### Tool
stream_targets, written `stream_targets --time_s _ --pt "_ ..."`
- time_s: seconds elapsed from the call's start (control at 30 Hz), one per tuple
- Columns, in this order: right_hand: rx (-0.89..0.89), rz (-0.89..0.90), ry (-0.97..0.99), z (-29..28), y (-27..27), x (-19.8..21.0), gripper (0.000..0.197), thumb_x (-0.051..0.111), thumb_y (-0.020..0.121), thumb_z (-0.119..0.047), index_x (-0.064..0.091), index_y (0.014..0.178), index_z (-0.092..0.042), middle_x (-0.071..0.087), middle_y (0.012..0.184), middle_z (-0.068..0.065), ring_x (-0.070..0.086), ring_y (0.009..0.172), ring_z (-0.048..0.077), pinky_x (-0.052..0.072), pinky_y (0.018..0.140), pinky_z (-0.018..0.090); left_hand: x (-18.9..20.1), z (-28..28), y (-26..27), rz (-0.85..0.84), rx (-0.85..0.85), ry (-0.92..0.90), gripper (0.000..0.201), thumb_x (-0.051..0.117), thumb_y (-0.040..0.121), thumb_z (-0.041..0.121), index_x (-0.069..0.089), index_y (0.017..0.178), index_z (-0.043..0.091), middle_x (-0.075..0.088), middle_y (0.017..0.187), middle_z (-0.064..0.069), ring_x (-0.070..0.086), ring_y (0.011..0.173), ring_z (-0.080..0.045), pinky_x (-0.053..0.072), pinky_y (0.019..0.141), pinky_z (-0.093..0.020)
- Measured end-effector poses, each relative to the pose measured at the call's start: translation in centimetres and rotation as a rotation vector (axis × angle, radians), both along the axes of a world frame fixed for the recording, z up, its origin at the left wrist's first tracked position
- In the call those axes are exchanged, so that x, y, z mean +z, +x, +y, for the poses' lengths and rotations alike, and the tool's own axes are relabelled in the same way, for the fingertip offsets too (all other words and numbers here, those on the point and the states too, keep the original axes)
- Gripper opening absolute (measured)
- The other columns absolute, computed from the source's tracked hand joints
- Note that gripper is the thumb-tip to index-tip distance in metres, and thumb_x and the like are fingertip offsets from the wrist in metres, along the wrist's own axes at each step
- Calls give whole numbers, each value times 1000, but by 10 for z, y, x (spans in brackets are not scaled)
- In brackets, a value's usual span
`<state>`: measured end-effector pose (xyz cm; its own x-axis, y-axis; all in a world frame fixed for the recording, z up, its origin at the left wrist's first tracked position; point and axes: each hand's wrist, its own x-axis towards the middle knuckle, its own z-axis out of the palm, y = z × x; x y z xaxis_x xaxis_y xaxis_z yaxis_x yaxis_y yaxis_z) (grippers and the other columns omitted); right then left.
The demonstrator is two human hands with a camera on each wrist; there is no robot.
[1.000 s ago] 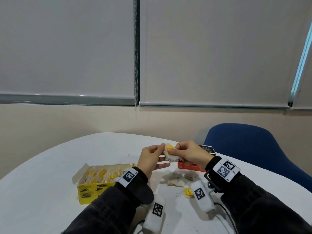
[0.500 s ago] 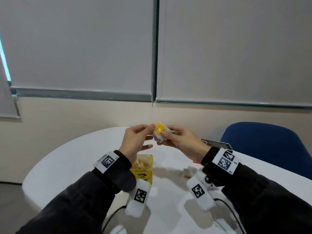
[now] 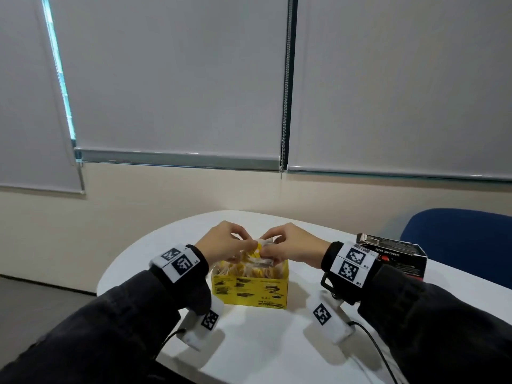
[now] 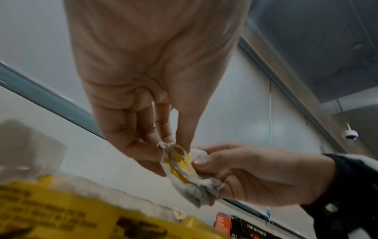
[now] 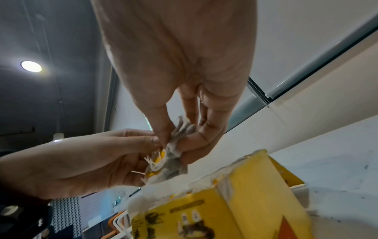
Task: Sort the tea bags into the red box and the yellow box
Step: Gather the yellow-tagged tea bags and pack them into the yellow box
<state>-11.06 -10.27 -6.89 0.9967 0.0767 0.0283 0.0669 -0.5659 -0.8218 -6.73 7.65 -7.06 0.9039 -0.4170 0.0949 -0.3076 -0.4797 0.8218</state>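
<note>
Both hands, left hand (image 3: 221, 242) and right hand (image 3: 293, 245), pinch one tea bag (image 3: 259, 249) directly above the yellow box (image 3: 249, 291).

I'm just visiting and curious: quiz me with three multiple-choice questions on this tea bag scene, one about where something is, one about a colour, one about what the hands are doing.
1. Where is the held tea bag?
A. Above the yellow box
B. Flat on the table
C. On the blue chair

2. What colour is the held bag's tag?
A. Green
B. Yellow
C. Blue

3. What are the hands doing?
A. Both lie flat and idle
B. Only the left holds it
C. Both pinch the bag

Answers:
1 A: the head view shows it over the open yellow box.
2 B: a yellow tag shows on the bag.
3 C: the left hand and right hand each pinch an end.
</note>
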Motion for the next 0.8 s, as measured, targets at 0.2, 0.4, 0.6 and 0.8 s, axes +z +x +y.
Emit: stream_targets --time_s 0.2,0.4,0.6,0.8 --pt "-79 70 -177 -10 1 -8 28 72 83 -23 63 104 -8 71 86 11 66 67 18 57 66 27 -16 -22 -2 -84 -12 215 23 70 84 33 73 84 10 69 68 1 61 60 -8 48 60 -20" --pt "-37 26 -400 -17 -5 -12 30 72 83 -37 65 102 -15 73 87 2 60 58 4 45 55 16 -18 -32 1 -91 -35 415 23 71 84 30 68 65 17 62 59 6 52 49 -3 41 55 -18" --pt "126 -77 -525 -16 -16 -13 17 69 85 -36 74 96 -24 71 97 -6 57 77 7 41 64 19 -17 -34 3 -124 -62 529 18 72 82 29 75 85 11 67 68 4 60 61 -7 53 70 -25" --pt "254 -48 -723 -8 -23 -14 26 70 84 -40 73 104 -24 64 89 -6 52 74 8 39 62 21 -9 -38 -1 -189 -84 754 19 70 81 34 73 94 22 65 81 7 60 75 -11 46 66 -23"
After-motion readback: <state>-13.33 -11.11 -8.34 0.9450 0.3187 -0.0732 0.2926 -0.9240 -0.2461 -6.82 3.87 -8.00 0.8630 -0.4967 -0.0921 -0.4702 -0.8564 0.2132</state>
